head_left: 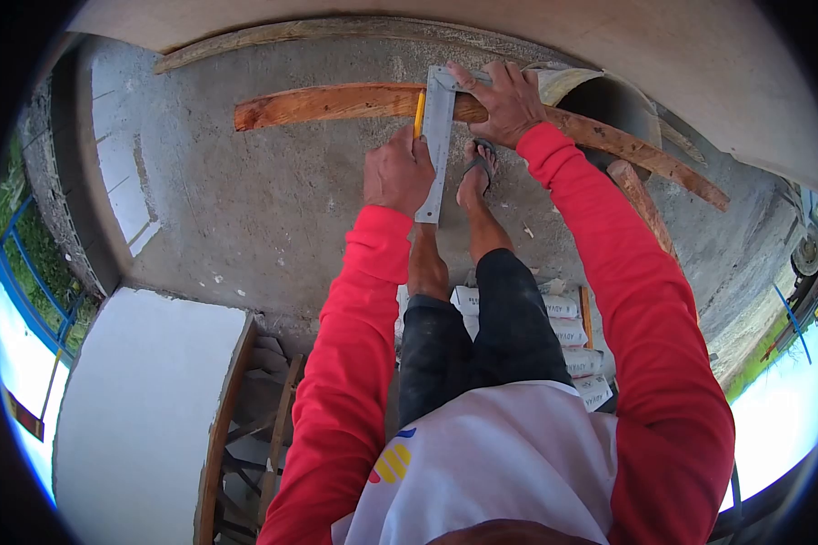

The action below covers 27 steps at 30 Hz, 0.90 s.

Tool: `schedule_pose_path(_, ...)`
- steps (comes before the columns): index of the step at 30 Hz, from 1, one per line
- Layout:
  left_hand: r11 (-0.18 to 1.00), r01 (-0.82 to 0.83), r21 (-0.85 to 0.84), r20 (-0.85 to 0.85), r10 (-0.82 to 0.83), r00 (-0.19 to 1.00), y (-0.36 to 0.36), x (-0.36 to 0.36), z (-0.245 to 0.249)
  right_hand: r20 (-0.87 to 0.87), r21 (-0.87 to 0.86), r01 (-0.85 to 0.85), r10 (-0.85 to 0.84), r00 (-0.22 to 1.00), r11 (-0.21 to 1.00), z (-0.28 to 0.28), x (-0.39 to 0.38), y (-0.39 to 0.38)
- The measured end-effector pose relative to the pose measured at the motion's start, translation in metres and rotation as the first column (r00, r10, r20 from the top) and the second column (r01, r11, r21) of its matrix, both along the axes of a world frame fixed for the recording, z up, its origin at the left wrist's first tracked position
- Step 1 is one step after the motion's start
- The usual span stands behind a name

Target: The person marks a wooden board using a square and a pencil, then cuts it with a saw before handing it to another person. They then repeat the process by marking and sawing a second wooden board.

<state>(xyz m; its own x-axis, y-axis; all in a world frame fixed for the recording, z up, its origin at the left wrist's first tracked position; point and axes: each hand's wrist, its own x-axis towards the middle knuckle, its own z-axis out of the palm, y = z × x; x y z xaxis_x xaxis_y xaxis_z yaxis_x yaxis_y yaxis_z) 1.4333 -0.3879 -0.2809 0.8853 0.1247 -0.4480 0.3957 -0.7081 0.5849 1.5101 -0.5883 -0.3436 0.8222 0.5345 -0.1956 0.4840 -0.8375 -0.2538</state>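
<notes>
Your right hand (504,102) lies spread, palm down, pinning the steel square (438,145) onto the long wooden plank (327,104) beneath it so the blade sits crosswise. Just beside it, your left hand (398,173) pinches a yellow pencil (419,113), tip against the blade's edge.

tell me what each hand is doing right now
left hand: closed on a yellow pencil
right hand: open, pressing the steel square onto the plank

Square (436,145) across plank (327,104) on floor (245,200), pencil (419,113) just left of square, foot (475,177) right of square.
</notes>
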Motion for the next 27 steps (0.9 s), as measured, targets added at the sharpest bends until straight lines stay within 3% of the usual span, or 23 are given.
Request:
schedule_pose_path(8, 0.996, 0.074, 0.045, -0.029, -0.073, 0.997, -0.007, 0.025, 0.007, 0.049, -0.01, -0.009, 0.01, 0.999, 1.0, -0.003, -0.002, 0.0)
schedule_pose_path(11, 0.99, 0.131, 0.055, -0.195, -0.118, 0.974, 0.005, 0.006, 0.013, 0.027, -0.027, -0.014, 0.014, 1.0, 1.0, 0.001, -0.002, 0.001)
schedule_pose_path(13, 0.953, 0.295, 0.068, -0.315, -0.26, 0.913, 0.025, -0.035, 0.012, 0.037, -0.04, -0.011, 0.013, 0.999, 0.999, 0.001, -0.002, 0.002)
schedule_pose_path(19, 0.995, 0.095, 0.017, -0.351, -0.083, 0.933, 0.063, -0.113, 0.036, -0.075, -0.005, 0.063, -0.064, 0.995, 0.998, 0.022, 0.002, -0.002)
schedule_pose_path(25, 1.0, -0.017, -0.016, -0.294, 0.012, 0.956, 0.076, -0.115, 0.038, 0.173, 0.194, 0.059, -0.093, 0.98, 0.979, 0.092, 0.029, -0.04)
schedule_pose_path(27, 1.0, -0.015, -0.023, -0.265, 0.008, 0.964, 0.077, -0.115, 0.035, 0.243, 0.123, 0.032, -0.062, 0.968, 0.992, 0.138, 0.042, -0.042)
